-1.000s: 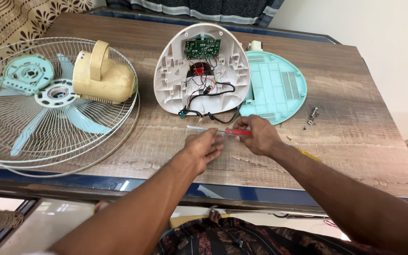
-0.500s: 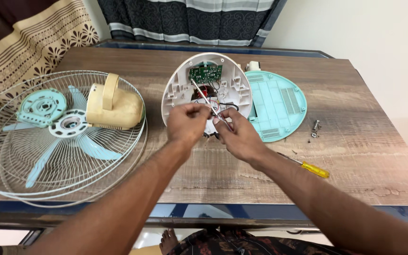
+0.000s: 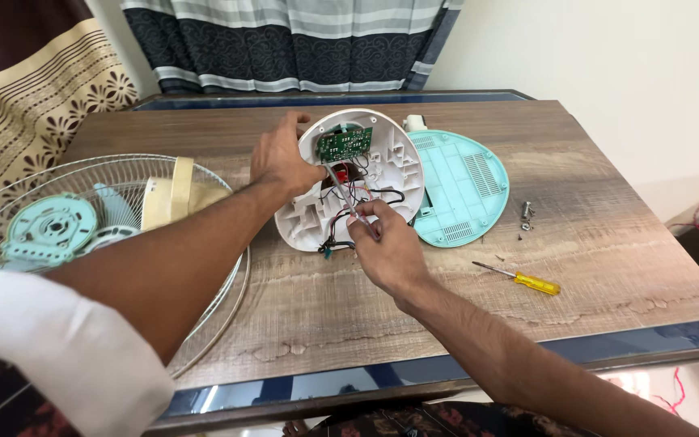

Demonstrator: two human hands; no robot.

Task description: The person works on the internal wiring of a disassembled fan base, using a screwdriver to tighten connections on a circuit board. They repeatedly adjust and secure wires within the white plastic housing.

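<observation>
**Operator:** Fingers first, going from the left: my left hand [image 3: 283,162] is spread over the upper left rim of the white fan base shell [image 3: 309,222], fingers apart and curled down against the plastic, pressing on it rather than closed round anything.

**Second:** What sits further left of that hand?

**Operator:** I see the wire fan guard [image 3: 220,283] lying flat on the wooden table [image 3: 608,243], with the pale blue blades [image 3: 111,202] and a round blue hub piece [image 3: 50,231] inside it, and the cream motor housing [image 3: 175,194] resting on the mesh. My forearm crosses over the guard.

**Second:** And the right hand?

**Operator:** My right hand [image 3: 390,251] is at the shell's lower middle, fingers pinched together on a thin screwdriver [image 3: 341,193]. Its shaft slants up and left from my fingertips into the open shell, with the tip near the red part just below the green circuit board [image 3: 345,143]. Black wires [image 3: 341,239] loop out of the shell just beside my thumb.

**Second:** So the shell lies between the hands?

**Operator:** Yes, open side up, left hand at its top left, right hand at its bottom edge. Touching its right side is the pale blue base plate [image 3: 467,182]. Further right lie loose screws [image 3: 526,214], and below them a yellow-handled screwdriver [image 3: 527,280], well apart from both hands.
</observation>
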